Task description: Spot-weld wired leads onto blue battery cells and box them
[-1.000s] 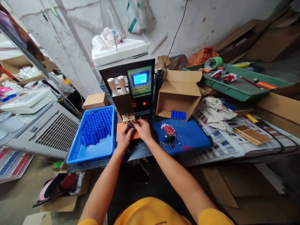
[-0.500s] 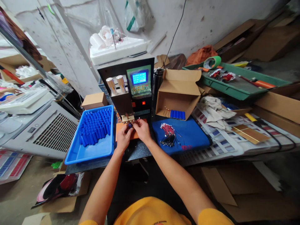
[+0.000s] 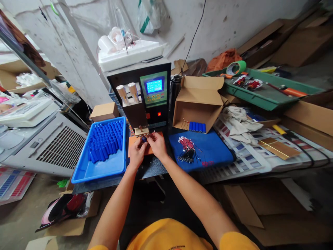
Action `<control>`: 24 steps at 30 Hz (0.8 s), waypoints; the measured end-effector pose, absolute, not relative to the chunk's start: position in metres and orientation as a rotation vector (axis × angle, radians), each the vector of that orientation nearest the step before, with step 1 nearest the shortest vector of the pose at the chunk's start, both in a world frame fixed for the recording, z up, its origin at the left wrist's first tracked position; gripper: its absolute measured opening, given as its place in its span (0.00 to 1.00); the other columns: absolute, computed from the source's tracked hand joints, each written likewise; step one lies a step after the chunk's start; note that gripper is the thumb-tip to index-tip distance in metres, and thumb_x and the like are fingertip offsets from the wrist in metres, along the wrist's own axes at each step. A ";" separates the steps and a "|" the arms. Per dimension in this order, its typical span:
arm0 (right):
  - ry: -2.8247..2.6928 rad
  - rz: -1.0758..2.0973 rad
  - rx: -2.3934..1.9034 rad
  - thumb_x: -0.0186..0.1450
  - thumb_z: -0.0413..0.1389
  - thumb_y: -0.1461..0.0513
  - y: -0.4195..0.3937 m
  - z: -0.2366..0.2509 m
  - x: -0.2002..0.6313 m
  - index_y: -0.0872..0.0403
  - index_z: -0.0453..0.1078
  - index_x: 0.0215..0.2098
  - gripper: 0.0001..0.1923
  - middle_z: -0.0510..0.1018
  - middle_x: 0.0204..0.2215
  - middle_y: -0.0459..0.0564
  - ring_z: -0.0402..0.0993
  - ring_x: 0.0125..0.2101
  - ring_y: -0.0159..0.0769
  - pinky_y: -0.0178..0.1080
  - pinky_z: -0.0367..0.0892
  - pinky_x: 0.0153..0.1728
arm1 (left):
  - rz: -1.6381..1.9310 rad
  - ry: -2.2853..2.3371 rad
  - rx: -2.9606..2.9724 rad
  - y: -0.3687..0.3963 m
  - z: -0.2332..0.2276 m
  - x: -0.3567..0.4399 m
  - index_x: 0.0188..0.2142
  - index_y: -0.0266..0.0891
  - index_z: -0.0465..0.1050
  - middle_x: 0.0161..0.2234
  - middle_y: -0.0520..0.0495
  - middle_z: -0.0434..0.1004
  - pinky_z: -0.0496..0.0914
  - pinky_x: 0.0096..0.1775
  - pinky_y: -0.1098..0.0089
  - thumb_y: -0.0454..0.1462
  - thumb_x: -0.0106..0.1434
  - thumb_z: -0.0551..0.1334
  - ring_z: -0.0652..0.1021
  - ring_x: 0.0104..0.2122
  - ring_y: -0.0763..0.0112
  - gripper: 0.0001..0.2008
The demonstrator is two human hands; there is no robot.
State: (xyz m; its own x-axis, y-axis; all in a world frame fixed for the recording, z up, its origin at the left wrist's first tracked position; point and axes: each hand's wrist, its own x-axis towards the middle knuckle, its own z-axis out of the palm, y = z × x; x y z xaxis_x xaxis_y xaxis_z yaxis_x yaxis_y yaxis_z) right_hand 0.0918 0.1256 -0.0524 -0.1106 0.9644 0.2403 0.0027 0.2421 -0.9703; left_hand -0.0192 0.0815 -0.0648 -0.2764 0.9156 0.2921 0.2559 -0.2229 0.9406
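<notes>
Under the electrode tips of a spot welder (image 3: 156, 121) is a blue cylindrical battery cell (image 3: 144, 139), mostly hidden by fingers. My left hand (image 3: 136, 152) pinches this cell from the left, thumb and fingers closed. From the right, my right hand (image 3: 157, 144) meets it with thumb and fingertips pressed together. What these right fingers pinch is too small and covered to make out. Beneath both hands lies an orange pad (image 3: 132, 141). The welder's screen (image 3: 154, 85) is lit blue.
Left of the welder, a blue tray (image 3: 100, 172) holds many blue cells. To the right, a bundle of red and black wire leads (image 3: 187, 150) lies on a blue mat (image 3: 215, 152). Behind it, an open cardboard box (image 3: 200, 93) contains several cells. A green tray (image 3: 275, 100) stands farther right.
Both hands stay almost still at the electrodes, with the cell in the same spot. The graphic on the welder's screen looks different.
</notes>
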 end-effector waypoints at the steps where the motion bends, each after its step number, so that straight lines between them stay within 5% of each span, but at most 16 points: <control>1: -1.405 1.095 -0.991 0.63 0.55 0.58 0.126 -0.053 0.092 0.52 0.69 0.32 0.06 0.80 0.31 0.48 0.78 0.34 0.40 0.38 0.71 0.37 | 1.540 1.479 1.417 0.081 -0.064 -0.019 0.48 0.36 0.77 0.44 0.43 0.81 0.72 0.50 0.63 0.44 0.61 0.63 0.79 0.43 0.62 0.19; 20: -1.406 1.137 -0.921 0.63 0.56 0.55 0.127 -0.057 0.096 0.52 0.71 0.33 0.09 0.80 0.32 0.48 0.77 0.34 0.39 0.37 0.70 0.37 | 1.540 1.504 1.446 0.080 -0.061 -0.018 0.47 0.37 0.77 0.44 0.43 0.82 0.73 0.49 0.63 0.43 0.61 0.63 0.80 0.43 0.62 0.17; 24: -1.369 1.295 -0.873 0.61 0.57 0.54 0.126 -0.053 0.104 0.53 0.70 0.33 0.10 0.78 0.31 0.48 0.76 0.32 0.38 0.36 0.71 0.31 | 1.520 1.495 1.433 0.081 -0.062 -0.019 0.46 0.37 0.77 0.41 0.44 0.82 0.73 0.47 0.64 0.44 0.61 0.63 0.80 0.41 0.63 0.17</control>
